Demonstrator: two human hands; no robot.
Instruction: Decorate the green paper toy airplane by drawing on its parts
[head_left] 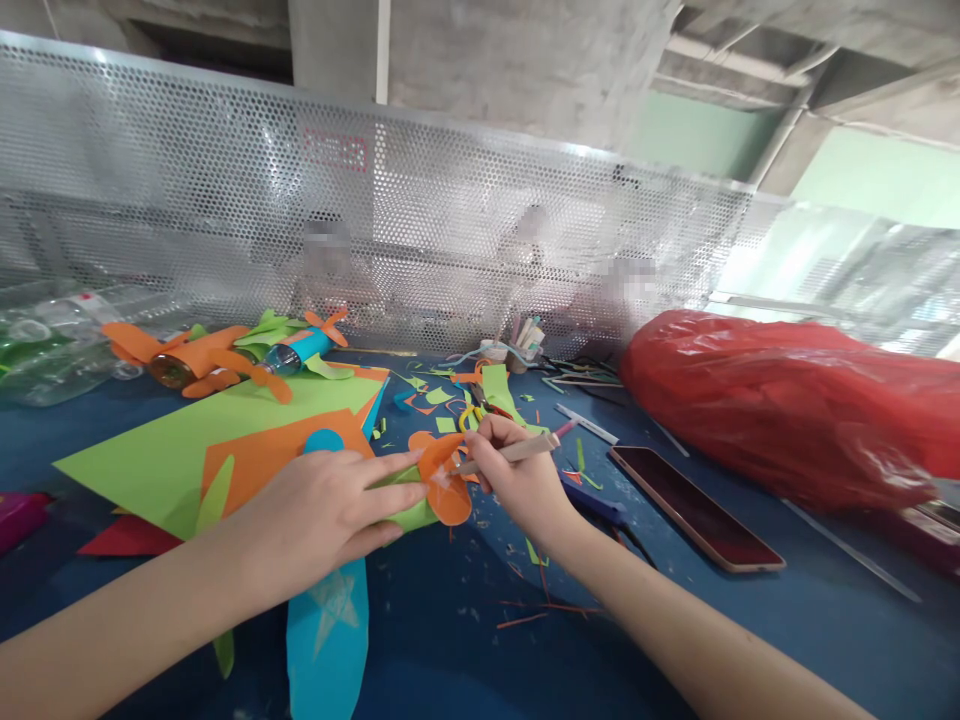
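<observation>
My left hand (319,515) is wrapped over a paper toy plane. Its green body (420,515) shows by my fingertips, and a blue wing (328,640) with a pale star comes toward me from under the hand. An orange paper propeller (450,495) sits at the plane's right end, with whitish marks near its centre. Pinched in my right hand (517,470) is a pale pen (521,450), its tip touching or very close to the propeller's centre. A narrow green strip (217,490) lies at my left forearm, partly covered.
Green and orange paper sheets (142,450) lie at left, behind them another orange toy plane (199,360) and clear plastic bottles (67,340). Yellow-handled scissors (471,415) lie among paper scraps. At right are a phone (697,508), a blue tool (592,498) and a red plastic bag (772,410).
</observation>
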